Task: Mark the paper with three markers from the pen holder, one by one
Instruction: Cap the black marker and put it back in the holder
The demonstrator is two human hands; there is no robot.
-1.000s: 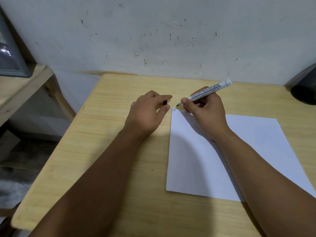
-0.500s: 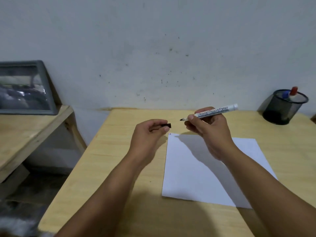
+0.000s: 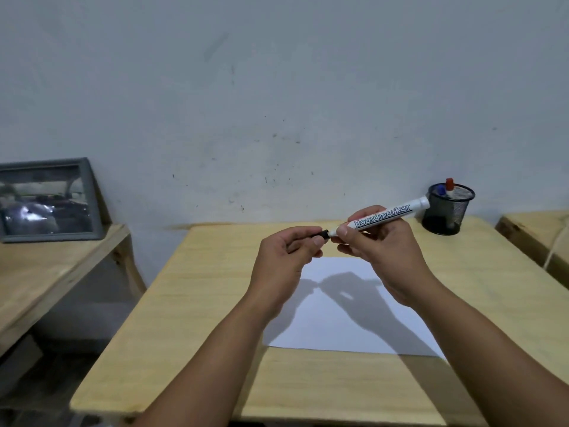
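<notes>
Our right hand (image 3: pixel 380 251) grips the white marker (image 3: pixel 383 215); our left hand (image 3: pixel 284 260) pinches its black cap (image 3: pixel 321 234) at the tip, above the paper (image 3: pixel 338 318).

Black cap (image 3: pixel 321 234) mostly buried in the left hand's (image 3: pixel 284 266) fingers, whether it's seated on the marker (image 3: pixel 381 215) tip can't be told. At two o'clock, two markers in the pen holder (image 3: pixel 446 215) show only caps. Far left, picture frame (image 3: pixel 46 200) cut off, its photo blurred. Right-edge bench (image 3: pixel 535 232) clipped.
</notes>
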